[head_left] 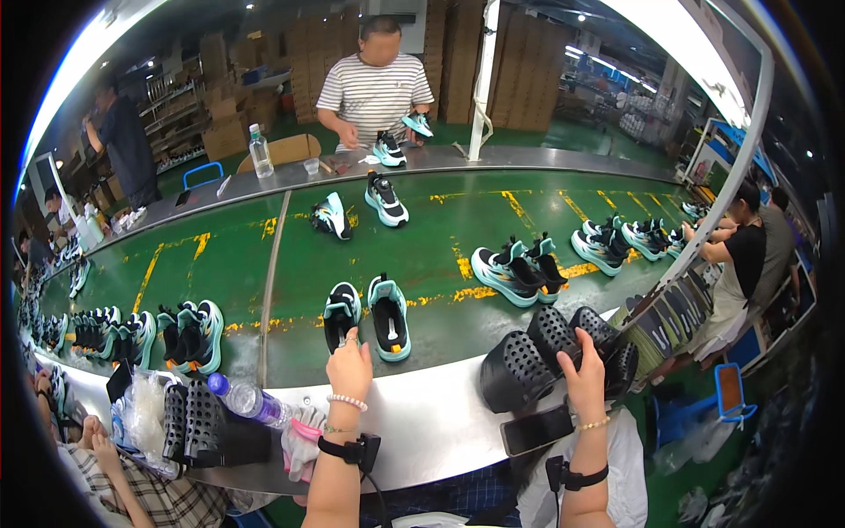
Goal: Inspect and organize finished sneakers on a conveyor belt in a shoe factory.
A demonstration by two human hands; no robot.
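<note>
My left hand (350, 374) is closed on the heel end of a black and mint-green sneaker (342, 304), with fingertips at its collar. Its mate, another sneaker (389, 321), stands upright just to the right, toe toward me. Over at the right, my right hand (584, 378) reaches into a cluster of black perforated plastic shells (515, 374). Thumb and fingers appear closed about the edge of one black shell (554, 334); some of the fingers are hidden. A dark phone (537, 431) lies just below this cluster, near my right wrist.
Sneaker pairs (519, 268) line the green conveyor (422, 255). Across it, a person in a striped shirt (374, 88) handles a sneaker. On my metal ledge (431, 431) lie a purple-capped bottle (251, 400), gloves (302, 440) and more black shells (202, 422).
</note>
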